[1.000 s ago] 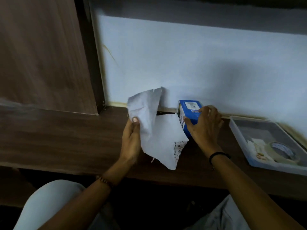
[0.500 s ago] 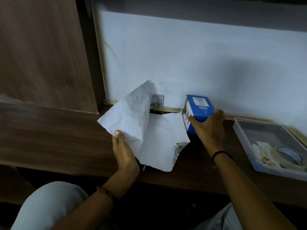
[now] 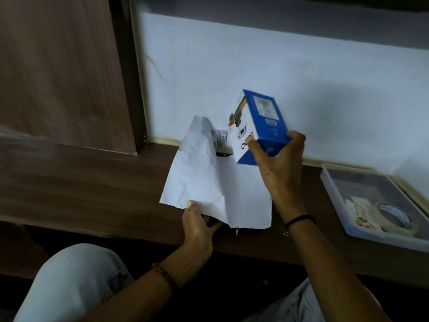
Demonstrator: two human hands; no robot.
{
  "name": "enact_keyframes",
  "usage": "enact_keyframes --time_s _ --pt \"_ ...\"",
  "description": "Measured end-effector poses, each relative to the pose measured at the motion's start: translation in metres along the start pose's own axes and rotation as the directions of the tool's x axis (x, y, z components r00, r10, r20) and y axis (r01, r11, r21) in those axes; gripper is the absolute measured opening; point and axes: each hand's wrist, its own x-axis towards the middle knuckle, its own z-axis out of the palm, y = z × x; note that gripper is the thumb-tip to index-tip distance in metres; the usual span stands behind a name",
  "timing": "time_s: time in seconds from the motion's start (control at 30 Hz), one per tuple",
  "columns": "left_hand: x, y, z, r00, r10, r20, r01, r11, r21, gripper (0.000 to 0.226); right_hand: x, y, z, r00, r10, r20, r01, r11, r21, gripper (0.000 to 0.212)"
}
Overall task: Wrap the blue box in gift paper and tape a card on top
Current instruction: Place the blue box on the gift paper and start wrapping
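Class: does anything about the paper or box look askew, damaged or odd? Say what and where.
The gift paper is creased, its left side held up by the left hand, and its near edge looks ragged. The blue box is held tilted in the right hand.

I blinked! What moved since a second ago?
The right hand lifted the blue cardboard box off the wooden desk, tilting it over the white gift paper. The left hand slid to the paper's near edge, still pinching it. The clear plastic tray stayed put.
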Motion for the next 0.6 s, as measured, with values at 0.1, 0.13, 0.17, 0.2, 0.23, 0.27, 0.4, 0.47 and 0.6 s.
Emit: enact_keyframes --time_s 0.1,0.13,0.17,0.2,0.23,0.27,0.4,0.47,0.6 --pt "-0.002 0.003 -0.002 1.000 -0.005 -0.010 0.005 1.000 -0.005 0.031 -0.011 0.008 0.013 0.989 0.097 0.109 -0.089 0.993 -0.075 0.079" --pt "-0.003 0.005 -0.003 1.000 -0.013 -0.009 0.012 1.000 -0.017 0.030 -0.015 0.010 0.017 0.983 0.122 0.140 -0.107 0.989 -0.107 0.080" --pt "-0.004 0.007 -0.003 1.000 -0.016 -0.006 0.016 1.000 -0.026 0.029 -0.019 0.013 0.021 0.976 0.140 0.168 -0.118 0.984 -0.135 0.081" --pt "-0.002 0.009 -0.006 1.000 -0.011 -0.005 0.011 1.000 -0.025 0.028 -0.024 0.016 0.025 0.969 0.156 0.194 -0.125 0.979 -0.160 0.083" --pt "-0.003 0.011 -0.007 1.000 -0.005 0.000 0.005 1.000 -0.017 0.027 -0.028 0.018 0.028 0.961 0.170 0.219 -0.129 0.974 -0.187 0.084" --pt "-0.001 0.013 -0.010 1.000 0.015 0.005 -0.016 1.000 0.002 0.027 -0.032 0.021 0.032 0.953 0.183 0.240 -0.131 0.967 -0.217 0.085" --pt "0.008 0.027 -0.021 0.972 0.228 -0.062 -0.219 0.967 0.129 0.070 -0.046 0.031 0.036 0.933 0.201 0.299 -0.084 0.928 -0.362 0.086" --pt "0.012 0.041 -0.026 0.947 0.314 -0.065 -0.299 0.939 0.170 0.071 -0.049 0.034 0.034 0.933 0.182 0.310 -0.032 0.901 -0.433 0.088" --pt "0.021 0.072 -0.039 0.874 0.474 -0.101 -0.408 0.833 0.374 0.066 -0.046 0.038 0.024 0.935 0.196 0.296 -0.027 0.870 -0.492 0.088"
